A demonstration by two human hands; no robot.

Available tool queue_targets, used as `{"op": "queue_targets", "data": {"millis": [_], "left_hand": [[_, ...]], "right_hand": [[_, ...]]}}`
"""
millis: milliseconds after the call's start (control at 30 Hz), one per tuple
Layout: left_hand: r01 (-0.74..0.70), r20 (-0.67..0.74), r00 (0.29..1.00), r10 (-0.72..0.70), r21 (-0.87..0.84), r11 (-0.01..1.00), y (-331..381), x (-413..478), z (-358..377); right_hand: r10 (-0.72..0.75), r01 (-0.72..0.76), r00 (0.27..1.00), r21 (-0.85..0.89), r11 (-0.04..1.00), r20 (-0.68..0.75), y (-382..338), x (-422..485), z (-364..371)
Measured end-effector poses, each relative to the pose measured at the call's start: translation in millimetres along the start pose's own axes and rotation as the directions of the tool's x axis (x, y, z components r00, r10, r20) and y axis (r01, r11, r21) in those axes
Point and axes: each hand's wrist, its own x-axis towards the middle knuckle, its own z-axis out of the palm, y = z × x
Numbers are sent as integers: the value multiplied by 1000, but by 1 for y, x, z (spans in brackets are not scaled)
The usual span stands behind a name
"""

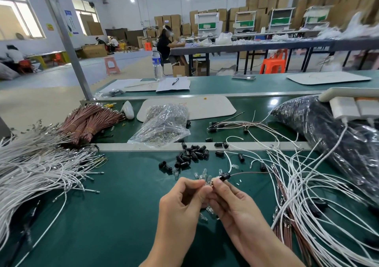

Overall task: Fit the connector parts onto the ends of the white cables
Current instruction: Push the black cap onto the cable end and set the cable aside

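Observation:
Over the green bench my right hand (229, 201) pinches a black connector socket (224, 176) that has a brown wire (250, 173) running off to the right. My left hand (182, 197) pinches a small clear glass bulb (207, 182) at the socket's open end. Several loose black sockets (192, 154) lie just beyond my hands, with several clear bulbs (202, 173) scattered between. A large heap of white cables (34, 168) lies at the left. Another tangle of white cables (307, 176), some with sockets fitted, spreads at the right.
Bundles of brown wires (90, 121) lie at the back left. A clear bag of small parts (164, 123) sits behind the sockets, a black plastic bag (328, 127) at the right. A metal rail (205, 146) crosses the bench. A water bottle (156, 64), papers and a pen stand farther back.

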Motion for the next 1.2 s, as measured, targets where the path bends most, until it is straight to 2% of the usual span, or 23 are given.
{"op": "queue_targets", "data": {"millis": [133,333,533,733,967,1067,1200], "left_hand": [[12,1,1000,-12,6,1000,-2,-1,1],[-52,7,999,51,121,991,-8,0,2],[-73,2,997,74,102,992,-10,1,2],[-87,24,996,85,97,991,-11,1,1],[-140,101,987,124,171,975,-14,3,-2],[-192,78,981,180,216,957,-14,3,-2],[-189,60,982,181,210,959,-16,2,-2]], "right_hand": [[5,-5,1000,6,1000,-17,1,1,-1],[-36,36,998,4,999,-50,7,3,0],[-59,63,996,51,997,-72,9,1,2],[-90,91,995,9,996,-54,7,-3,6],[-65,67,996,19,998,-65,2,0,2],[-47,50,997,36,998,-67,4,-1,1],[-30,34,998,66,997,-60,6,0,-1]]}}
